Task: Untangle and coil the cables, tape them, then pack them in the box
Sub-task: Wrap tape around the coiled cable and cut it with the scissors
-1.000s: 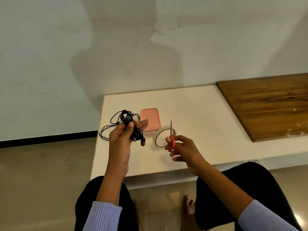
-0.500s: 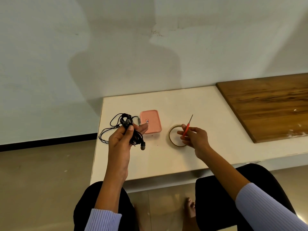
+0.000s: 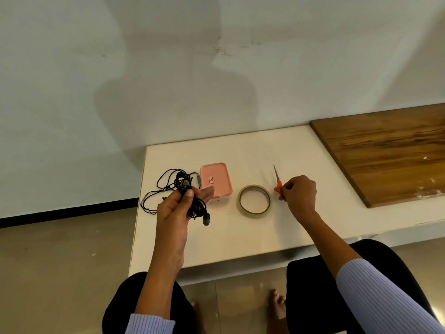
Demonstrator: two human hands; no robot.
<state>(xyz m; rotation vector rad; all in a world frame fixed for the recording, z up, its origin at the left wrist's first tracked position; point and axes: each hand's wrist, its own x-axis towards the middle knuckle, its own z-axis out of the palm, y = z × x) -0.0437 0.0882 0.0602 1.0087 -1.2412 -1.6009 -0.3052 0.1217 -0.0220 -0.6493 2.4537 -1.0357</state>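
- The left hand [image 3: 178,208] grips the tangled black cables [image 3: 185,189] just left of the pink box [image 3: 216,178], thumb pressing.
- Thin, limp and light, they likely snag; best pinched at a plug.
- The right hand [image 3: 298,194] pinches the red scissors [image 3: 277,179] right of the box, beyond the tape roll [image 3: 254,200].

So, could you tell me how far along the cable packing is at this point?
Early. The left hand grips the black cables as a loose bundle, with loops trailing onto the table; no tape shows on them. The right hand holds the red scissors beside the tape roll. Taping and packing into the closed pink box remain.
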